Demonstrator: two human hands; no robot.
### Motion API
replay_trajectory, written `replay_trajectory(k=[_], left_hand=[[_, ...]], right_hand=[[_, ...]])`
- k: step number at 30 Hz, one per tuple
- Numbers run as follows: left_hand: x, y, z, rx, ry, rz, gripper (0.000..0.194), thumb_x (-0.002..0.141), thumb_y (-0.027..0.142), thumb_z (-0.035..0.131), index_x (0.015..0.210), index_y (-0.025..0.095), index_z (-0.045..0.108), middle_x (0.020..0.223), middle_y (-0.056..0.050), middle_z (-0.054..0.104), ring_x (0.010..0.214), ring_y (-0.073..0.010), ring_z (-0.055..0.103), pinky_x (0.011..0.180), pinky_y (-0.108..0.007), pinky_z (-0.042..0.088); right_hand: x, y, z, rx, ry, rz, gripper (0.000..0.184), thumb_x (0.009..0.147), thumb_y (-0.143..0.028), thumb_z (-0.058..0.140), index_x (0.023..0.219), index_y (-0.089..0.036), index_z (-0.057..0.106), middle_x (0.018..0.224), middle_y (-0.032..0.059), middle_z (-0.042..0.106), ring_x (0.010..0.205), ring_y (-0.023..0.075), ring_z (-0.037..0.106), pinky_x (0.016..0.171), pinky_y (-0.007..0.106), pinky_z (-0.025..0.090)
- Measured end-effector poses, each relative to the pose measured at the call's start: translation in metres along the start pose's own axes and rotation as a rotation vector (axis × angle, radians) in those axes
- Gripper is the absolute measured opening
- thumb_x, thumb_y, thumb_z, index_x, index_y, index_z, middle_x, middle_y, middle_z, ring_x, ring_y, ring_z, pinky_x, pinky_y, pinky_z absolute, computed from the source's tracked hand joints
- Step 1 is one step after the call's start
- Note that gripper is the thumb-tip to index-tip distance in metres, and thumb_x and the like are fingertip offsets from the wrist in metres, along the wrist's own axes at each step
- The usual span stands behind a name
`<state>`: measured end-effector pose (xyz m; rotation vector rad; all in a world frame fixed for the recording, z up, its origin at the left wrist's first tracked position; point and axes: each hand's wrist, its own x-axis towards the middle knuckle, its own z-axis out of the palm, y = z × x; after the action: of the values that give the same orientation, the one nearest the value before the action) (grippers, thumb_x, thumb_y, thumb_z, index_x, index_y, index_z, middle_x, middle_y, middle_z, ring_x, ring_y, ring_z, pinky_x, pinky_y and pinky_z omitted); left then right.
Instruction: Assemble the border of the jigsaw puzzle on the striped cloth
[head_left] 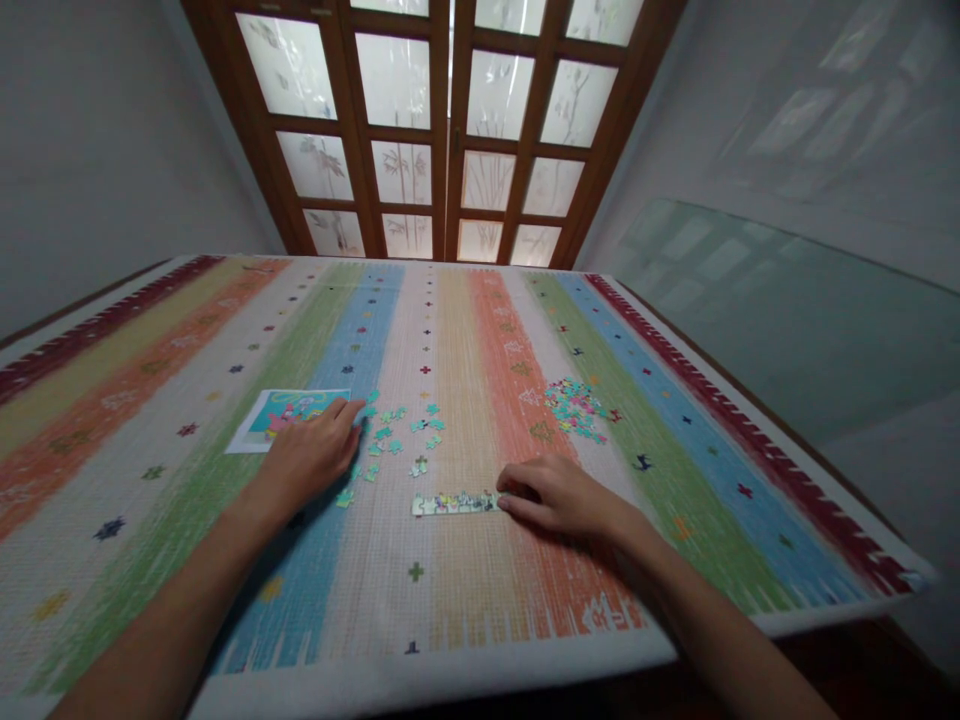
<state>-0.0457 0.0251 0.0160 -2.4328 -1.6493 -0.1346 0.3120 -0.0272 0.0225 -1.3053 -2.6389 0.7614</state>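
Brown-framed doors stand beyond a striped tablecloth.

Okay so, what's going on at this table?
Someone is handling jigsaw pieces on a striped tablecloth. Their right hand is at the right end of a short strip of joined pieces. Their left hand is over the edge of a picture sheet, fingertips by a green piece. Loose pieces lie scattered between the hands, with a pile farther right.

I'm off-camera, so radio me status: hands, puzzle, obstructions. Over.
Right hand at right end of puzzle strip. Left hand beside loose pieces, grip unclear. Left hand partly blocks view of picture sheet.
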Motion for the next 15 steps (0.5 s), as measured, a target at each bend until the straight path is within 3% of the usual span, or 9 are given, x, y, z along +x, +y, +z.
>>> replay_trajectory(k=[4, 10, 15], left_hand=[[0.003, 0.003, -0.002, 0.018, 0.074, 0.078, 0.036, 0.102, 0.026, 0.036, 0.126, 0.015, 0.061, 0.113, -0.017, 0.070, 0.103, -0.0323, 0.064, 0.084, -0.043, 0.049], [0.006, -0.002, 0.000, -0.037, 0.075, 0.117, 0.034, 0.102, 0.026, 0.040, 0.123, 0.015, 0.065, 0.108, -0.016, 0.070, 0.102, -0.0315, 0.060, 0.087, -0.044, 0.045], [0.005, -0.008, 0.008, -0.076, 0.119, 0.201, 0.031, 0.101, 0.025, 0.042, 0.110, 0.015, 0.070, 0.104, -0.016, 0.069, 0.101, -0.0318, 0.058, 0.084, -0.044, 0.044]], right_hand=[[-0.001, -0.002, 0.000, -0.002, -0.005, 0.004, 0.011, 0.098, -0.024, 0.062, 0.100, -0.019, 0.072, 0.088, 0.0074, 0.075, 0.074, 0.0174, 0.063, 0.066, 0.029, 0.037], [-0.001, -0.004, -0.003, 0.033, 0.017, 0.012, 0.022, 0.102, -0.036, 0.063, 0.095, -0.019, 0.073, 0.084, 0.0071, 0.075, 0.074, 0.0174, 0.064, 0.065, 0.029, 0.038], [0.001, 0.002, -0.001, 0.072, 0.112, -0.004, 0.022, 0.104, -0.034, 0.058, 0.095, -0.019, 0.072, 0.088, 0.0076, 0.077, 0.078, 0.0178, 0.067, 0.069, 0.029, 0.040]])
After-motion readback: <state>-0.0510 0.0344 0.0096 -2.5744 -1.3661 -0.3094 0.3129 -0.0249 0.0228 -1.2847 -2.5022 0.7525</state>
